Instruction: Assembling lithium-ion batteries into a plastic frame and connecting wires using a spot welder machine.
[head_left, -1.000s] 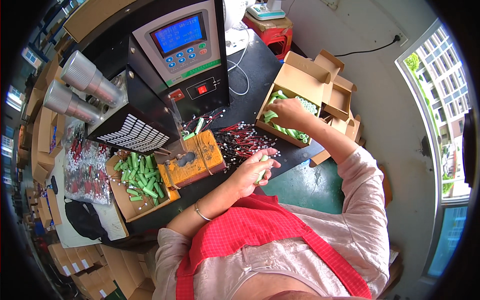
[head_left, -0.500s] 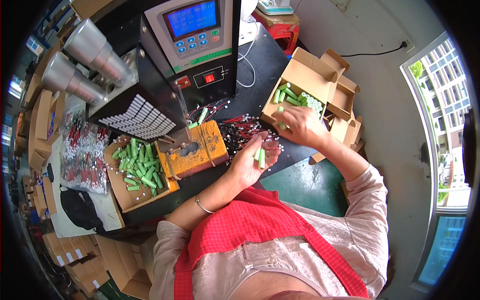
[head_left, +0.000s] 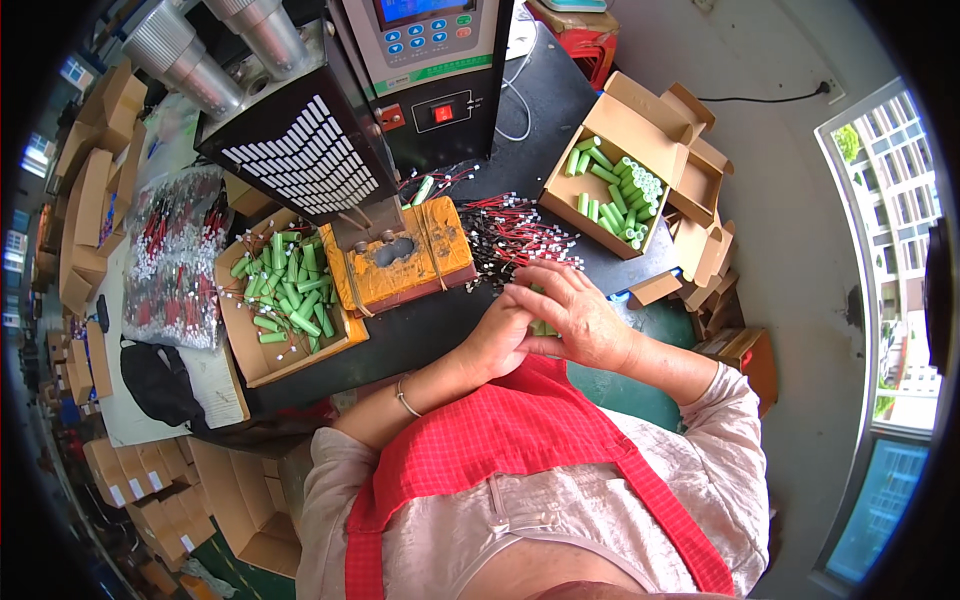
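Note:
My two hands meet in front of the bench edge. Green battery cells (head_left: 543, 328) show in the gap between them; most of their length is hidden by the fingers. My left hand (head_left: 497, 338) is closed around the cells from the left, with its fingers largely covered. From the right, my right hand (head_left: 588, 325) curls over the same cells, its fingertips touching the left hand. Just beyond the hands lies a heap of red and black wire leads (head_left: 510, 235) with white connectors. An open carton (head_left: 597, 232) of green cells stands to the far right of it.
A spot welder (head_left: 300, 150) with a control panel stands at the back. Before it sits a yellow block (head_left: 385, 262) bound with cord. At left are a shallow box (head_left: 262, 372) of wired green cells and a plastic bag (head_left: 172, 300) of leads. Empty cartons (head_left: 698, 190) crowd the right.
My right hand has come back from the carton with a cell and joined my left hand. The left palm, open with cells on it before, is now covered. The view has shifted slightly.

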